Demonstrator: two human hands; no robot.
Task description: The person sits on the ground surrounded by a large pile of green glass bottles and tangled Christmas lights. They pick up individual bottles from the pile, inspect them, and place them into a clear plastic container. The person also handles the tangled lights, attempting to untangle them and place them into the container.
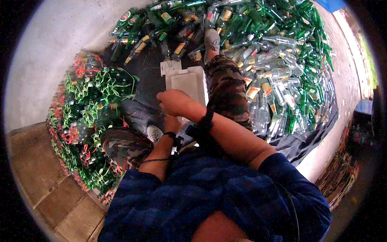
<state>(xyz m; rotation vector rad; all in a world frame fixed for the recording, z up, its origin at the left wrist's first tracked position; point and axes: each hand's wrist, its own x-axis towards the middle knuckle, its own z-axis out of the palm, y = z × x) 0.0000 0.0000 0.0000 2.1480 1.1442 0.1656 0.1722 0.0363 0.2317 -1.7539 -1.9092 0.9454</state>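
My right hand [177, 103] is closed, its fingers curled, in front of my body. Whatever it may hold does not show. Just below it is my left hand [171, 122], mostly covered by the right one, so its fingers are hidden. Both wrists wear dark bands. Right behind the hands, between my legs, stands a white foam box [169, 82] with a pale inside. A white card-like piece [164, 67] lies by its far left corner.
Loose green and clear glass bottles [278, 66] pile up at the far side and right. Bottles bundled in green and red netting or ties [94, 105] are stacked at the left. Dark sheeting [151, 76] covers the floor. Pale walls [60, 44] rise at left and right.
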